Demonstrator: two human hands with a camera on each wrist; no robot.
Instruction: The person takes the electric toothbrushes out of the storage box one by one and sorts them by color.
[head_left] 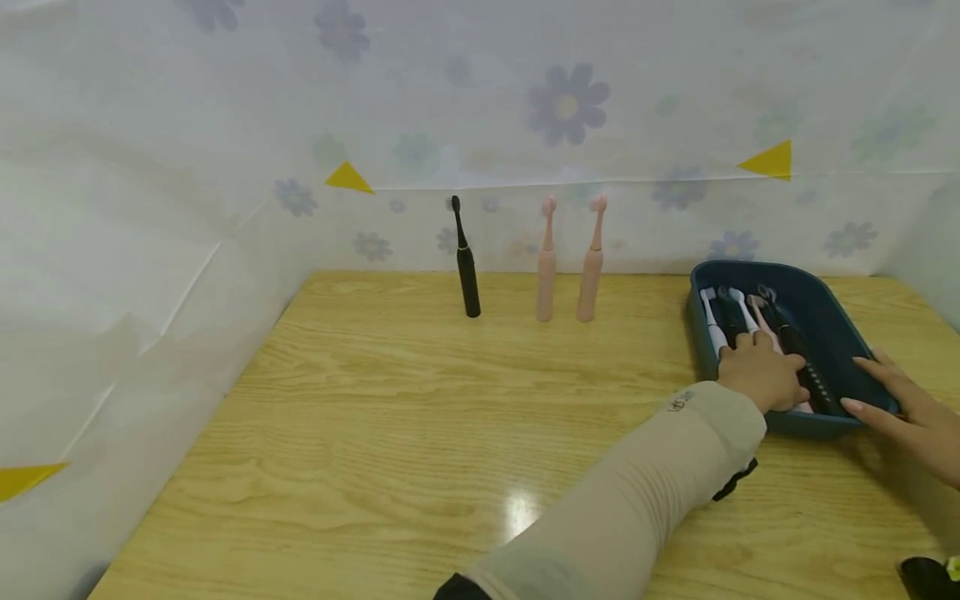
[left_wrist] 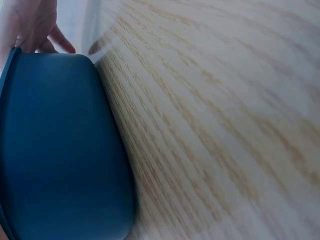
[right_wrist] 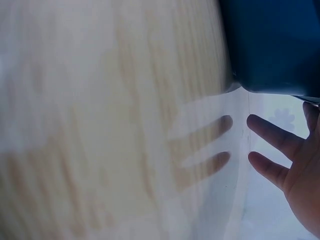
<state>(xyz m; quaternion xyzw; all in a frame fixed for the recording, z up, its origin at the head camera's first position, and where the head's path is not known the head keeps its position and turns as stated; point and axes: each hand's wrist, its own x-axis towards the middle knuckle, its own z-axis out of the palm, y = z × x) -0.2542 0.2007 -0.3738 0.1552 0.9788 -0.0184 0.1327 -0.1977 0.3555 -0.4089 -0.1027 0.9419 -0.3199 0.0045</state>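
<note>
A dark blue bin [head_left: 851, 354] holds several electric toothbrushes, among them a white toothbrush [head_left: 712, 321], a pink one [head_left: 759, 315] and a black one [head_left: 795, 342]. My left hand [head_left: 761, 371] reaches over the near rim, its fingers down among the handles; I cannot tell whether they grip one. At the bin's right near corner, my right hand [head_left: 911, 417] touches the rim with fairly straight fingers. The right wrist view shows its fingers [right_wrist: 275, 135] spread beside the bin wall [right_wrist: 275, 50]. On the left, a black toothbrush [head_left: 467, 275] and two pink toothbrushes [head_left: 546, 283] [head_left: 590, 283] stand upright.
The wooden table [head_left: 375, 417] meets a flower-printed sheet [head_left: 480, 108] at its back edge. Yellow triangles [head_left: 772, 161] mark the sheet. A small dark object [head_left: 926, 577] shows at the bottom right corner.
</note>
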